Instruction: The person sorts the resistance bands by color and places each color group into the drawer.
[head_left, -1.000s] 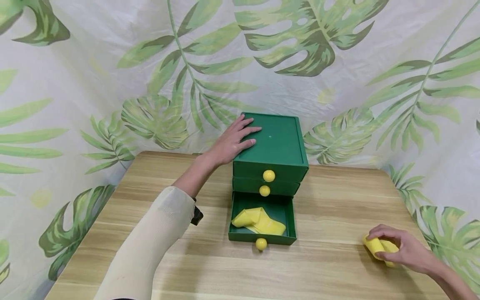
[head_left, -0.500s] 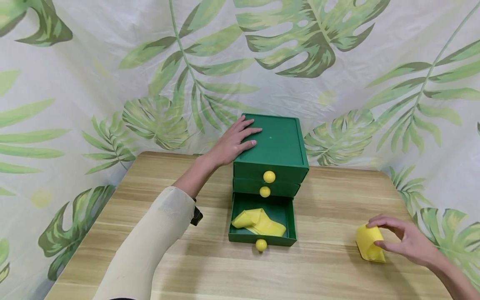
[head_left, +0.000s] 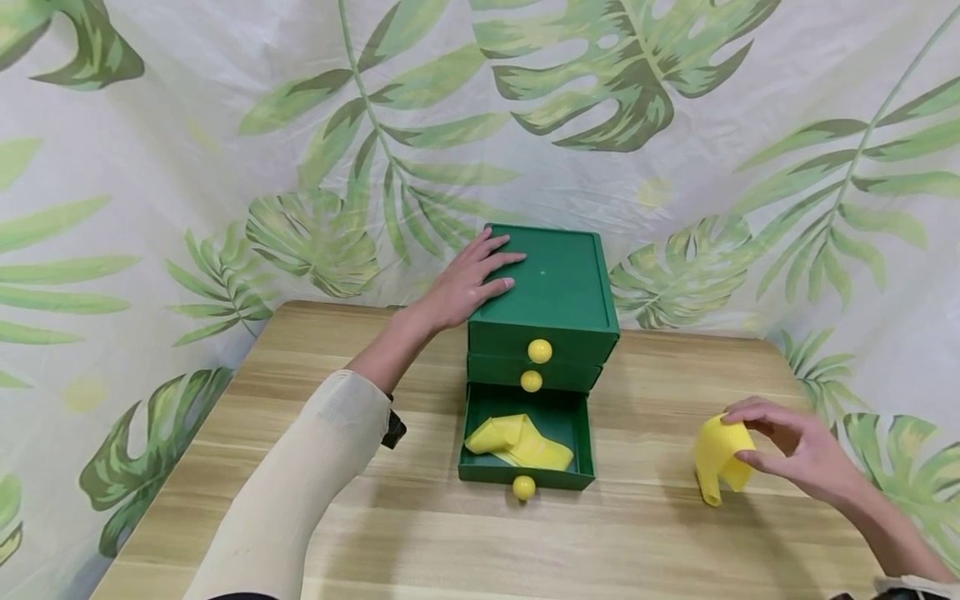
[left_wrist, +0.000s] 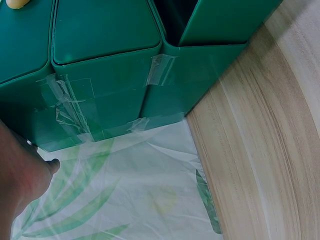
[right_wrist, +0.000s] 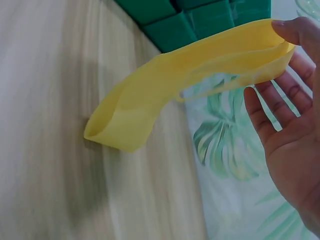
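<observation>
My left hand [head_left: 471, 282] rests with fingers spread on the top left edge of a green cabinet [head_left: 555, 292] with three drawers. The bottom drawer [head_left: 558, 481] is pulled out, and a crumpled yellow rubbery band [head_left: 528, 448] lies in it. Over on the right, my right hand [head_left: 787, 446] pinches a second yellow band [head_left: 716, 446] between thumb and fingers. This band droops in a bend, its lower end close over the table. The right wrist view shows the thumb on top of the band's upper end [right_wrist: 280, 50] and the fingers underneath.
A wooden table [head_left: 637, 542] carries the cabinet near its back edge. Yellow ball knobs [head_left: 539, 351] stick out from the drawer fronts. Behind hangs a white cloth [head_left: 420, 50] printed with green leaves. Clear tape [left_wrist: 70, 105] joins the cabinet's sections.
My right hand has lifted the yellow band from the table and moved it left and away from me; it now hangs unfolded. The left hand has stayed on the cabinet.
</observation>
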